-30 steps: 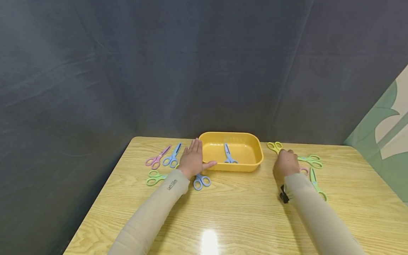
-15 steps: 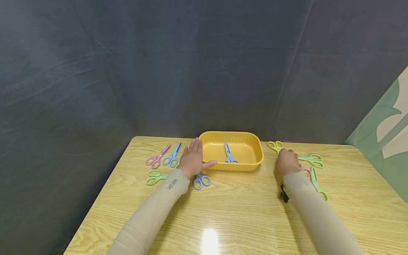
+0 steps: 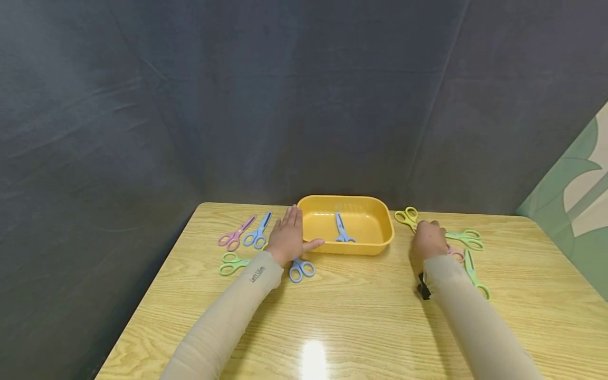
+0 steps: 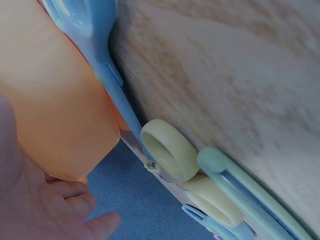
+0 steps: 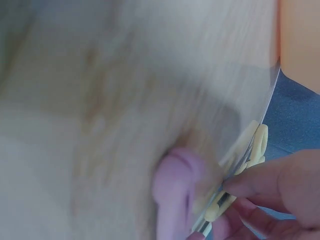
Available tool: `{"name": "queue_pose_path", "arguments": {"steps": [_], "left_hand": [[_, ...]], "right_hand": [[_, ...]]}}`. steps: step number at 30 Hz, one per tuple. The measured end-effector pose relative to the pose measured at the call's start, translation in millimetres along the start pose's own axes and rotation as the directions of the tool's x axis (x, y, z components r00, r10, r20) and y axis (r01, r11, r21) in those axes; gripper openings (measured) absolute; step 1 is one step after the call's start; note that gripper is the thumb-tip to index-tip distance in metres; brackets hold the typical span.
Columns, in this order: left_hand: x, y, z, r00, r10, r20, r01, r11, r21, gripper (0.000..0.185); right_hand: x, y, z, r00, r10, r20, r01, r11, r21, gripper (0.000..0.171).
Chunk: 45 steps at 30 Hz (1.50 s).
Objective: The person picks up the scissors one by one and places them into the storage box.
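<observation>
Yellow-green scissors [image 3: 408,216] right of the tray [image 3: 345,249] are being pinched by right-hand fingers [image 5: 260,182]; a lift seems next, while the tray is being steadied by the flat, spread left hand [image 3: 286,237].

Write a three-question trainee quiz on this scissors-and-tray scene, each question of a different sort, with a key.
1. True or false: the yellow tray holds one pair of blue scissors.
2. Multiple choice: the left hand rests with its fingers straight: A) inside the tray, B) on the table against the tray's left side, C) on the pink scissors at the far left.
3. Fill in: the right hand pinches the ______-green scissors, right of the tray.

Key: 1 true; 2 B; 3 yellow.
</observation>
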State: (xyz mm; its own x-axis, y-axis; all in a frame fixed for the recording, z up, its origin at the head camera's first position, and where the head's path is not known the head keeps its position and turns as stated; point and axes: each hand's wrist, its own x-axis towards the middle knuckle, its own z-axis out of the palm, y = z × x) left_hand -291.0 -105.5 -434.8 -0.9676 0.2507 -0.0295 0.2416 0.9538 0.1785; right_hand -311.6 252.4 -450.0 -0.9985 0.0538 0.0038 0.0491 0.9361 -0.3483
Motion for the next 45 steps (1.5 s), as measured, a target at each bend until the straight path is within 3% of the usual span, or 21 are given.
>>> {"name": "queue_pose_path", "arguments": {"steps": [11, 19, 27, 39, 45], "left_hand": [[-0.2, 1.5, -1.4, 1.0, -0.003, 0.002, 0.003, 1.0, 0.001, 0.112], [-1.4, 1.7, -3.4, 1.0, -0.003, -0.005, 0.003, 1.0, 0.001, 0.112], [-2.2, 3.4, -4.1, 1.0, -0.004, 0.008, 0.004, 1.0, 0.011, 0.112], [-3.9, 4.2, -3.3, 1.0, -0.008, -0.001, 0.008, 1.0, 0.015, 0.112], [-4.5, 4.8, -5.1, 1.0, -0.006, -0.001, 0.006, 1.0, -0.001, 0.111]], "right_hand": [[-2, 2, -2, 0.998, -0.035, -0.044, 0.035, 0.999, 0.008, 0.024], [-3, 7, -1, 0.995, -0.07, -0.071, 0.072, 0.997, 0.021, 0.04], [-7, 6, -5, 0.99, -0.099, -0.1, 0.106, 0.992, 0.067, 0.015], [-4, 9, -8, 0.998, -0.059, -0.013, 0.06, 0.988, 0.139, 0.038], [-3, 12, -8, 0.996, -0.074, -0.049, 0.081, 0.984, 0.158, 0.037]]}}
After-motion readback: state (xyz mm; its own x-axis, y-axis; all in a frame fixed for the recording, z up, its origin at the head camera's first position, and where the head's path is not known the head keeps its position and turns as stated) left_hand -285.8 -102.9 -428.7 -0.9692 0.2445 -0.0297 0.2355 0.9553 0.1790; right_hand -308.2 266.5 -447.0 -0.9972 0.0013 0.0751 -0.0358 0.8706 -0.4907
